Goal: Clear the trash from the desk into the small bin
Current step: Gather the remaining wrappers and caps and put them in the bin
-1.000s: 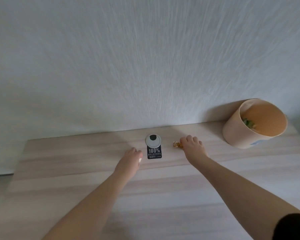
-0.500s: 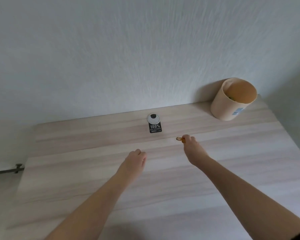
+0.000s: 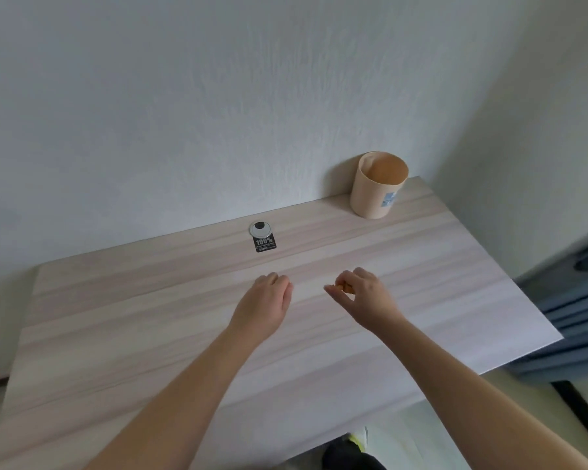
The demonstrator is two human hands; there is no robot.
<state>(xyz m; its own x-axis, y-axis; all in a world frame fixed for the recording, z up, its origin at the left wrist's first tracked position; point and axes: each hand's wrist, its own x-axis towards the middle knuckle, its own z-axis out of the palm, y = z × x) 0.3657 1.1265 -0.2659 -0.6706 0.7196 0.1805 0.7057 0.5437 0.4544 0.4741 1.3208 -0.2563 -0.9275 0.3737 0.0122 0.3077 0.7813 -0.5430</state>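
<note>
The right hand (image 3: 364, 296) hovers over the middle of the table (image 3: 455, 283), its grip pinched on a small orange scrap (image 3: 345, 287). The left hand (image 3: 265, 307) hangs just beside it, fingers loosely curled with nothing in them. The small bin (image 3: 375, 195) stands upright at the far right corner against the wall, well apart from both hands

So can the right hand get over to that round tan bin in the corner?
Probably yes. The right hand, its grip pinching a small orange scrap, has only bare wooden desk between it and the round tan bin. The bin stands open-topped, though far back.
</note>
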